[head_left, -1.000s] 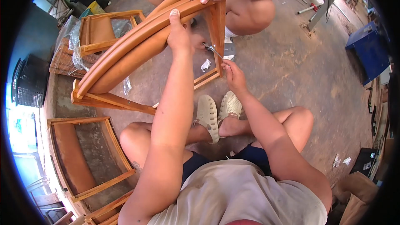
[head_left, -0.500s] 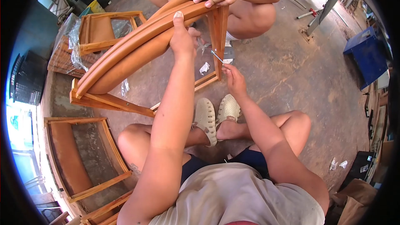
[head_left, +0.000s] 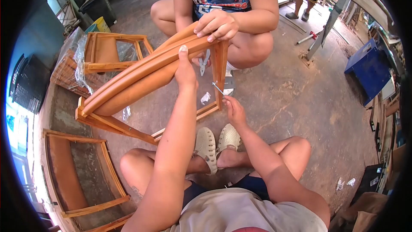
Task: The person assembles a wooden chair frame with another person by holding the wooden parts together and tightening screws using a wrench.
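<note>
A wooden chair frame (head_left: 116, 124) with a curved, brown padded backrest (head_left: 141, 83) is held tilted before me. My left hand (head_left: 186, 73) is closed around the curved rail, thumb on top. My right hand (head_left: 234, 111) pinches a thin metal rod-shaped tool (head_left: 219, 89); its tip meets the frame's side post (head_left: 219, 68), though I cannot tell whether it engages a fastener. Facing me, a squatting co-worker rests one hand (head_left: 216, 25) on the rail's upper end. Below the rail, pliers (head_left: 203, 65) show near the co-worker's other, mostly hidden hand.
At lower left lies another padded wooden frame (head_left: 64, 172). A similar frame (head_left: 101, 51) sits on plastic-wrapped stock behind. A blue metal box (head_left: 369, 71) stands at right, near a grey post (head_left: 330, 21). White scraps (head_left: 206, 98) litter the concrete floor.
My view has tilted up, so the scene sits lower and more of the co-worker shows. The pliers have come into sight below the rail. Both my hands keep their grips.
</note>
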The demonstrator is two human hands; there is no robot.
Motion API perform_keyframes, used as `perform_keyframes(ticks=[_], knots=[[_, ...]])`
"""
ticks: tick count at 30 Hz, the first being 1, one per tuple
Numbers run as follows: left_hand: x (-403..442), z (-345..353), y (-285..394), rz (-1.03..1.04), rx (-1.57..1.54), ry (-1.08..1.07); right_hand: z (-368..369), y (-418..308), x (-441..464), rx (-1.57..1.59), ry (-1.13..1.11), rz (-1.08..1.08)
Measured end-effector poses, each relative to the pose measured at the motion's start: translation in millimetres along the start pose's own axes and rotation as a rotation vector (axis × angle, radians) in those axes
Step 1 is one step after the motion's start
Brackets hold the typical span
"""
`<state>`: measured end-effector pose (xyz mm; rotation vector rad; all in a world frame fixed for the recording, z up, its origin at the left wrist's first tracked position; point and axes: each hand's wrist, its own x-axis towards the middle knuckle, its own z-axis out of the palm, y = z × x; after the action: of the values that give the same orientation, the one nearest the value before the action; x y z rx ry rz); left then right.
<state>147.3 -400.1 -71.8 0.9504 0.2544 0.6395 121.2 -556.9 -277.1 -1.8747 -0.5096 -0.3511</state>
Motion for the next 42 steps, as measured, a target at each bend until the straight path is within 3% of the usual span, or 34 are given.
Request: perform_keyframes(ticks=[7,27,42], knots=[[12.6,-9.0,-15.7,0.079,0.007,0.026,1.6,-0.7,-0.7,-0.012,0.017,-0.042],[8.3,-5.3,-11.7,0.026,0.011,0.066,-2.5,-7.8,-2.6,-0.005,-0.013,0.006],[16.3,-7.9,-17.3,0.08,0.073,0.085,-0.6,5.2,-3.7,-0.015,0.084,-0.015]])
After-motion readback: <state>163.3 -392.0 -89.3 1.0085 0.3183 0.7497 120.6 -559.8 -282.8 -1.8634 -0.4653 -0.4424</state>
